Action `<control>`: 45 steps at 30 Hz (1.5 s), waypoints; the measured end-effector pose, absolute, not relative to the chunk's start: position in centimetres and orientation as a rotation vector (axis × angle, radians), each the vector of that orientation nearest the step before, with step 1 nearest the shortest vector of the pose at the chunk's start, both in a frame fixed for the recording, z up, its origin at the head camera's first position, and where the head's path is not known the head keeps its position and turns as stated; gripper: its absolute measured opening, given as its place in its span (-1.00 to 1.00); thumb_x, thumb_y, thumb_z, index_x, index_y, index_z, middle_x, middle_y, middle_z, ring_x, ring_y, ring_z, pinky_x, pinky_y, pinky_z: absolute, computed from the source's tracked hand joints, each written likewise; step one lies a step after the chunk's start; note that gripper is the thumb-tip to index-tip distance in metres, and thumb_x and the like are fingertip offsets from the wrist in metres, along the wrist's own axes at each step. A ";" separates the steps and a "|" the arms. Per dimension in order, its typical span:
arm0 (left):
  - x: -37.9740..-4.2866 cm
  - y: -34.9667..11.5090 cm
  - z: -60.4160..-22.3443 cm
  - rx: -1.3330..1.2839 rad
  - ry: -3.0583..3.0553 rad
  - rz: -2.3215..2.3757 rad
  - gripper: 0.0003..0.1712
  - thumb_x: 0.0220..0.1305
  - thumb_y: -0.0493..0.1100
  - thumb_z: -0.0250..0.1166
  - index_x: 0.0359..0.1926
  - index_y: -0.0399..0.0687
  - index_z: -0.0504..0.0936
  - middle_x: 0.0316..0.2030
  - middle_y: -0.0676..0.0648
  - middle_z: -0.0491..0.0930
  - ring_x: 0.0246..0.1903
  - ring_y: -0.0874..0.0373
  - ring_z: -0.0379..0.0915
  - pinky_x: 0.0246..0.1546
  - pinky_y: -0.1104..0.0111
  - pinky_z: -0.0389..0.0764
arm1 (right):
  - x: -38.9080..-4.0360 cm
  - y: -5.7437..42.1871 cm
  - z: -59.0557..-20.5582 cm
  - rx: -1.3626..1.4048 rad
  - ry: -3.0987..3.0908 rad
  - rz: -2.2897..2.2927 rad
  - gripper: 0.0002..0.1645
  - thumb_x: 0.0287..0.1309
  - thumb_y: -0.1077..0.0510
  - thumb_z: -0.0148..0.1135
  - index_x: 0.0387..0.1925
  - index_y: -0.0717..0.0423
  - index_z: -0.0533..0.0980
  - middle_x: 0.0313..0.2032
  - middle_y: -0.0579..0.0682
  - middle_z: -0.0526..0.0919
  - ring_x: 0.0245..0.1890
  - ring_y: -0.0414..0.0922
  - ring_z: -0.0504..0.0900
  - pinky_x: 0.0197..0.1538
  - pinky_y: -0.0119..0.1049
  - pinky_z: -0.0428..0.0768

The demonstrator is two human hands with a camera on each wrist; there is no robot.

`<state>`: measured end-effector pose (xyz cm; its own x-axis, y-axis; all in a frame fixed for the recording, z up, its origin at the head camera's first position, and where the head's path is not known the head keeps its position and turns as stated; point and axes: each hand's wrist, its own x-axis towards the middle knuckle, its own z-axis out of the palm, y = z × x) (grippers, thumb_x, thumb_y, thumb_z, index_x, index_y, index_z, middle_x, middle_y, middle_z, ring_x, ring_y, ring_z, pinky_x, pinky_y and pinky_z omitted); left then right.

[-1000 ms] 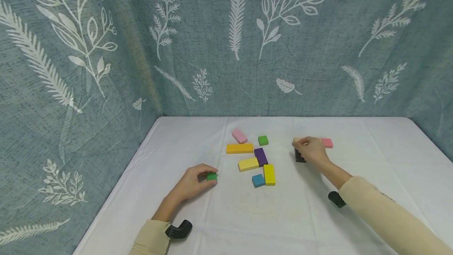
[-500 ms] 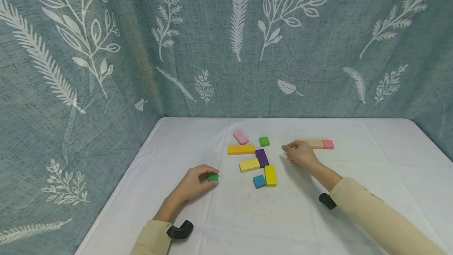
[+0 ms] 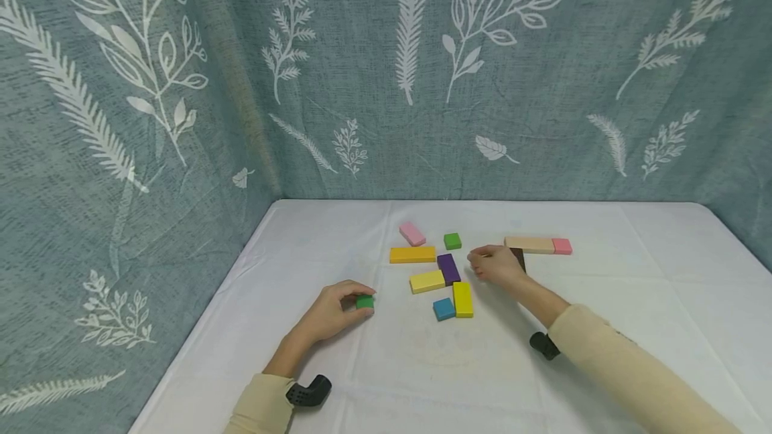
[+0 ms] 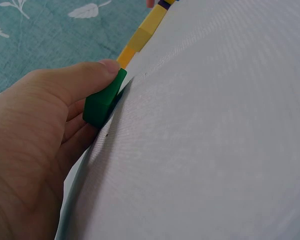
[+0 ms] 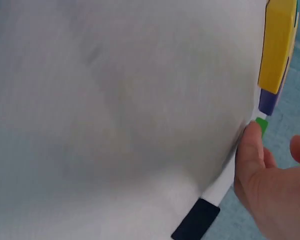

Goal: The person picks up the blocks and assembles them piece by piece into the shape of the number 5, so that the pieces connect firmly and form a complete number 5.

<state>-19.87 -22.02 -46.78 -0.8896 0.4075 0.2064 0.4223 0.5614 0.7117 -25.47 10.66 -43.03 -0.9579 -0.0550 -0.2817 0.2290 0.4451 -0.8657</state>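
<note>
At the left of the white table, my left hand (image 3: 334, 310) holds a small green block (image 3: 364, 301) between thumb and fingers; the left wrist view shows the thumb along the dark green block (image 4: 105, 102). My right hand (image 3: 497, 266) holds nothing, its thumb and fingertips apart in the right wrist view. It is low over the table between the purple block (image 3: 449, 269) and a black block (image 3: 519, 258), which the hand partly hides. Beyond its fingertips lies another small green block (image 3: 452, 241). A beige block (image 3: 529, 244) and a coral block (image 3: 562, 246) lie end to end behind the hand.
Mid-table lie an orange-yellow block (image 3: 413, 255), a pink block (image 3: 413, 234), a pale yellow block (image 3: 427, 281), a bright yellow block (image 3: 463, 299) and a blue block (image 3: 443, 309). A patterned curtain (image 3: 374, 72) hangs behind the table (image 3: 446, 387).
My right hand has let go of the black block and moved left toward the group of blocks, uncovering the beige block. The left hand stays at its green block.
</note>
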 end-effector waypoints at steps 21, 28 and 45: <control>-19.9 -22.0 -46.7 -0.736 -2.767 -1.255 -0.68 0.12 -0.24 0.41 -0.06 -0.09 0.65 -0.11 0.01 0.61 -0.13 0.16 0.52 -0.06 0.31 0.55 | -27.1 8.4 -43.9 0.038 2.118 -1.704 -0.52 0.41 0.27 -0.11 0.29 0.36 0.22 0.18 0.34 0.37 0.11 0.11 0.42 0.20 -0.09 0.41; -19.8 -22.0 -46.6 -0.743 -2.774 -1.242 -0.68 0.12 -0.25 0.41 -0.06 -0.09 0.65 -0.10 0.00 0.61 -0.13 0.16 0.52 -0.05 0.31 0.55 | -27.9 8.2 -44.1 -0.149 2.137 -1.603 -0.51 0.42 0.29 -0.18 0.32 0.35 0.20 0.22 0.33 0.34 0.17 0.16 0.37 0.23 -0.04 0.37; -19.8 -22.0 -46.7 -0.714 -2.770 -1.260 -0.69 0.10 -0.26 0.42 -0.08 -0.09 0.66 -0.14 0.03 0.62 -0.16 0.18 0.52 -0.08 0.30 0.56 | -27.7 8.8 -43.3 -0.520 2.390 -1.204 -0.57 0.27 0.27 0.18 0.15 0.29 0.44 -0.01 0.17 0.55 -0.04 0.01 0.51 0.04 -0.18 0.54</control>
<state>-19.81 -21.97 -46.68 -0.8955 0.3987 0.1980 0.4112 0.5706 0.7109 -27.71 8.77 -43.26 -0.8450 -0.4989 -0.1927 -0.1421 0.5568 -0.8184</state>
